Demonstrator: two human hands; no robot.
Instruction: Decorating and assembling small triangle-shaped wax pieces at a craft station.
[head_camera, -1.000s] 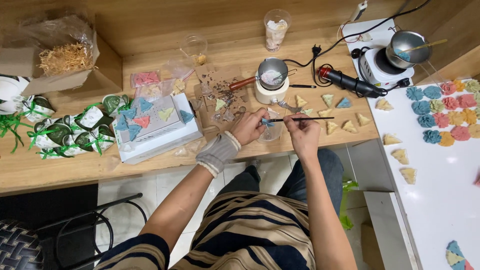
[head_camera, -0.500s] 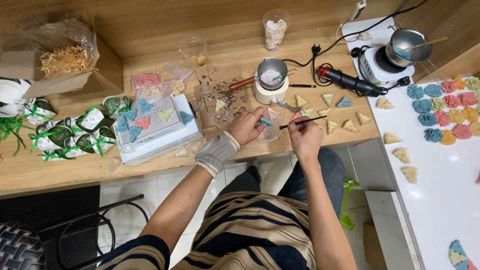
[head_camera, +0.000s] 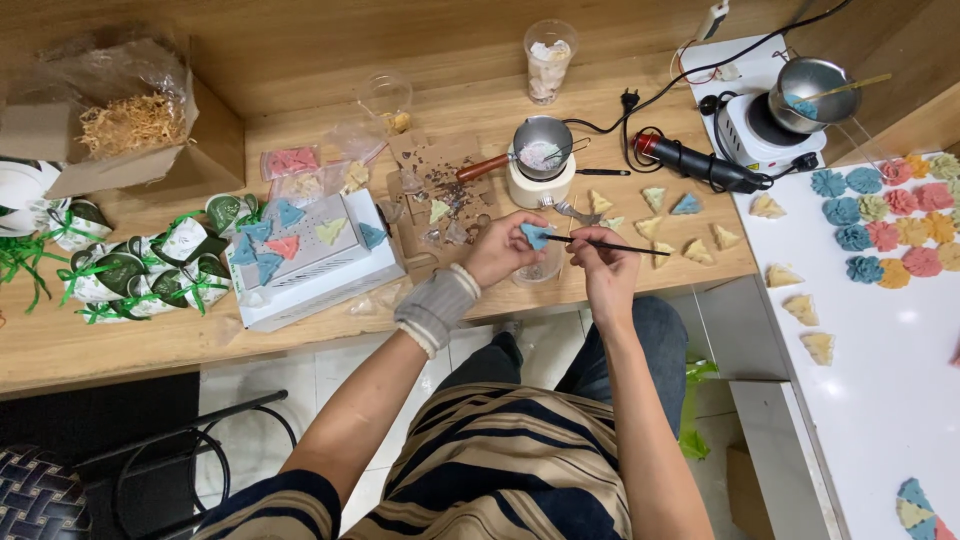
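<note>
We hold our left hand (head_camera: 503, 250) up over the near edge of the wooden table (head_camera: 130, 340), its wrist wrapped in a grey knitted cuff (head_camera: 436, 306), the fingers curled and pinching a small blue triangular piece (head_camera: 535, 236) at their tips. Our right hand (head_camera: 603, 268) sits just beside it, fingers closed around a thin dark tool (head_camera: 605, 245) that lies almost level, its tip touching the blue piece. Both forearms angle in from our lap, elbows apart, so the hands meet close together above a clear plastic cup (head_camera: 540, 268) on the table just under them. Just beyond the hands stands a small white warmer with a metal pot (head_camera: 543, 150) on top, and loose cream and pale-green triangles (head_camera: 699, 251) lie to the right of our right hand. Farther right, a black heat tool (head_camera: 700, 165) rests near a white hotplate carrying a steel pot (head_camera: 808, 92), and past that a white table (head_camera: 880, 400) holds rows of coloured flower shapes (head_camera: 885, 225). To the left of our left hand sits a white box (head_camera: 310, 255) topped with blue, pink and yellow triangles, then green-ribboned packets (head_camera: 150, 265) and a cardboard box of straw (head_camera: 125, 115). Below the table edge we see pale floor tiles (head_camera: 300, 370).
</note>
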